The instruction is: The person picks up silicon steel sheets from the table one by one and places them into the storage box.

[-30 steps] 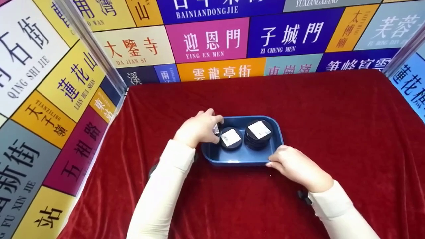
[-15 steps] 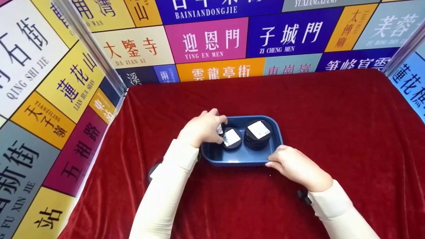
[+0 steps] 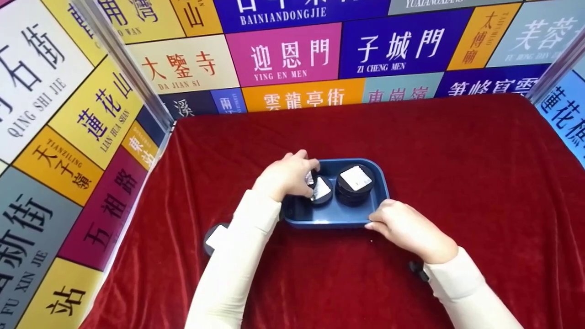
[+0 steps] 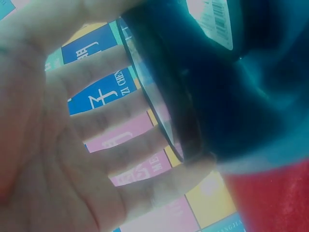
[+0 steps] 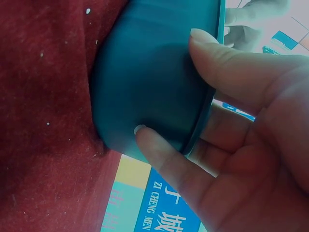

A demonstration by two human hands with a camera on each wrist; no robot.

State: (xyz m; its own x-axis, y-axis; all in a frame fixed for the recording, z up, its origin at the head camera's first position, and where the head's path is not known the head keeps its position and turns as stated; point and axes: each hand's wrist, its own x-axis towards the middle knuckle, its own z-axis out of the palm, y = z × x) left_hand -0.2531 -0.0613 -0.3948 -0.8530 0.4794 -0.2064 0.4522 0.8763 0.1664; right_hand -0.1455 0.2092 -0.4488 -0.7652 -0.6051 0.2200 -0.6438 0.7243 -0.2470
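Observation:
My left hand (image 3: 285, 178) grips a round black disc (image 3: 311, 177) with a white label, at the left end of a blue plastic tub (image 3: 333, 222). In the left wrist view the fingers curl along the shiny face of this disc (image 4: 161, 92). It overlaps a second labelled black disc (image 3: 323, 192) inside the tub. To the right of that stands a stack of black discs (image 3: 355, 185), the top one labelled. My right hand (image 3: 409, 230) holds the tub's front right corner, with thumb and a finger on the outer wall (image 5: 140, 77) in the right wrist view.
Another labelled black disc (image 3: 214, 240) lies on the red velvet cloth (image 3: 320, 283), partly behind the left forearm (image 3: 233, 265). Panels with colourful printed signs (image 3: 283, 55) rise behind the table and on both sides.
My left hand has slid a little to the right with its disc, which now covers more of the loose disc. More of the disc on the cloth shows. The right hand stays put.

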